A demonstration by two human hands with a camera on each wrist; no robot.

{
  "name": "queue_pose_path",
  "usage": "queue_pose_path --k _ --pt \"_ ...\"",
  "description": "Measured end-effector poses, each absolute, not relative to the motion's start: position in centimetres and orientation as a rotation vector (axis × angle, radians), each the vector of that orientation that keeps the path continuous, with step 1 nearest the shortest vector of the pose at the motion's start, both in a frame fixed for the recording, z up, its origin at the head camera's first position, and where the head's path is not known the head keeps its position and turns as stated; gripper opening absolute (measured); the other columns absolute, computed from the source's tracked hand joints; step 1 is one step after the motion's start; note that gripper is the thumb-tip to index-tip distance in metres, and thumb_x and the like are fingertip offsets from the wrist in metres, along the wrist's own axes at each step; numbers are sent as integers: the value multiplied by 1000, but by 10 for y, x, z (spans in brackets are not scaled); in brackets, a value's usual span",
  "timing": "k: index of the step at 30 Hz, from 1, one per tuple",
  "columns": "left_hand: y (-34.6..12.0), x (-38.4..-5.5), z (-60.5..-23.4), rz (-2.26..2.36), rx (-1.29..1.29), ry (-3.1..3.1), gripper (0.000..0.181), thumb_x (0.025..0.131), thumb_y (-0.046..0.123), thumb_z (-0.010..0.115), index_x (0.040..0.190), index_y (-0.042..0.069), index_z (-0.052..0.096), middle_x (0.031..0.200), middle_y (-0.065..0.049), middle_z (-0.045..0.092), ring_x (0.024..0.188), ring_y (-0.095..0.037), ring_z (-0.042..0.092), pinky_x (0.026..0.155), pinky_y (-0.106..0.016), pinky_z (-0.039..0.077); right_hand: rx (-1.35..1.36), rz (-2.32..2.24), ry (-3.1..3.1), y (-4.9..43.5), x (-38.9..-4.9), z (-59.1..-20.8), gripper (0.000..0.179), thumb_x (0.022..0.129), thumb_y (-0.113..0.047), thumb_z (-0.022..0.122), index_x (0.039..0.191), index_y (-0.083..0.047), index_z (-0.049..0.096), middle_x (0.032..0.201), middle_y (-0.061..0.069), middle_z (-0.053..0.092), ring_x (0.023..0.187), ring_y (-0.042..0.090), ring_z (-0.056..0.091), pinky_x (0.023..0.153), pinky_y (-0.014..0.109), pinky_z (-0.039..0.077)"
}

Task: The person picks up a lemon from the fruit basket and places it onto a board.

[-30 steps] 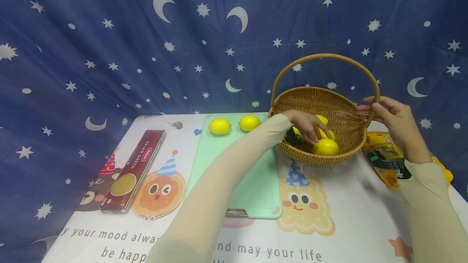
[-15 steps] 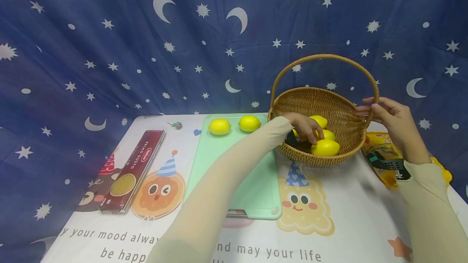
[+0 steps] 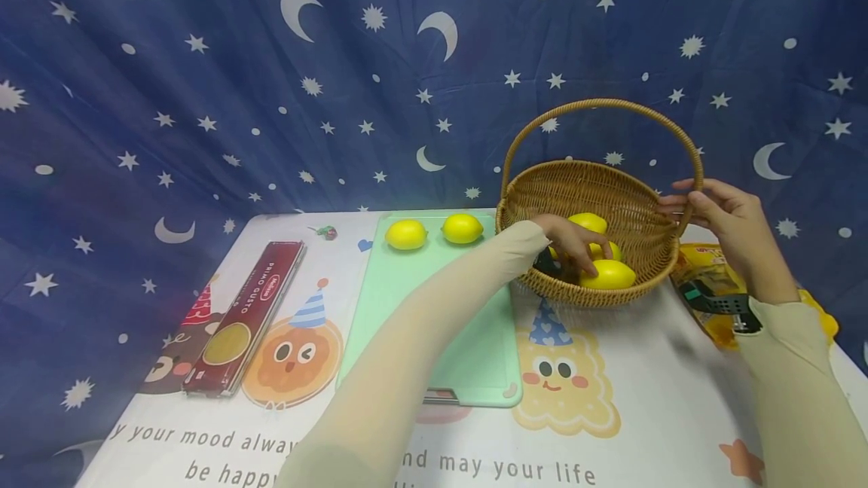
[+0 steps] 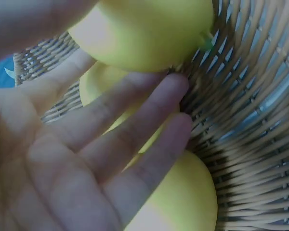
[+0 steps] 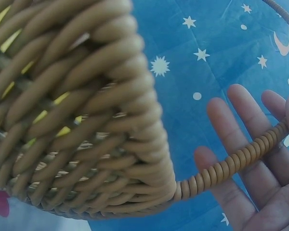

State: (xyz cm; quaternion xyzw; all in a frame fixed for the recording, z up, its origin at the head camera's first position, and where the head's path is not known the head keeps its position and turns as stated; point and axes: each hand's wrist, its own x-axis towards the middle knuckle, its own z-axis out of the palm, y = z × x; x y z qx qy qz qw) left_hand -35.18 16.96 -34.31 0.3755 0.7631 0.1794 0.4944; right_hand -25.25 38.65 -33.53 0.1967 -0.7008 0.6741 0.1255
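Note:
In the head view a wicker basket (image 3: 576,179) stands tilted toward me, with several yellow lemons in it. My left hand (image 3: 568,238) reaches inside, its fingertips at the left end of the front lemon (image 3: 610,275). The left wrist view shows its fingers (image 4: 130,125) extended, with one lemon (image 4: 149,33) between them and the thumb, and another lemon (image 4: 183,197) behind them. At the basket's right side my right hand (image 3: 735,221) holds the base of the arched handle (image 5: 216,172), thumb in front and fingers behind.
Two lemons, a left one (image 3: 406,234) and a right one (image 3: 463,228), lie on a green cutting board (image 3: 475,337). A red pasta pack (image 3: 247,315) is at left, near a small flower (image 3: 328,232). A yellow bag (image 3: 705,262) lies partly behind the right wrist. A starry curtain (image 3: 380,96) hangs behind.
The left hand's spread fingers have drawn in and shifted inside the basket. The front lemon has slid slightly right and the rear one slightly left. The right hand has stayed on the handle.

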Motion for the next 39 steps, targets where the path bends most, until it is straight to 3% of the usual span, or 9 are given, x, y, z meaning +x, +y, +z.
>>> queue_pose_path --k 6,9,20,28,35,39 --pt "173 -348 -341 383 959 1869 63 92 18 59 148 17 30 138 -4 41 81 -10 52 82 -24 50 573 1973 -2039 386 -253 -335 29 98 -6 44 122 4 54 100 1 73 93 8 69 81 14 52" --pt "173 -347 -341 394 949 1884 67 89 19 63 148 17 30 147 -4 36 86 -9 57 87 -25 52 574 1972 -2034 386 -253 -335 28 98 -5 43 122 4 55 99 0 73 92 8 69 80 14 53" --pt "172 -349 -341 318 1070 1915 70 88 27 64 148 19 29 130 -2 46 72 -8 53 67 -17 48 553 1960 -2057 386 -252 -335 29 98 -8 45 122 4 55 100 0 73 92 7 69 81 13 52" --pt "171 -348 -341 413 1008 1883 69 86 19 67 146 20 33 131 -3 42 73 -11 52 68 -20 49 524 1953 -2082 387 -252 -335 30 98 -10 46 123 2 54 101 -1 73 93 7 69 81 12 51" --pt "169 -350 -342 468 1080 1906 70 83 15 71 144 17 37 128 -11 55 74 -16 57 70 -26 50 540 1964 -2067 388 -253 -336 29 98 -9 45 123 3 54 100 -1 73 93 7 69 81 13 52" --pt "169 -352 -343 495 1114 1908 68 82 14 72 143 15 41 131 -12 54 86 -15 59 74 -26 52 543 1964 -2069 388 -253 -336 30 98 -9 45 123 3 54 101 -1 73 93 7 69 81 12 51"
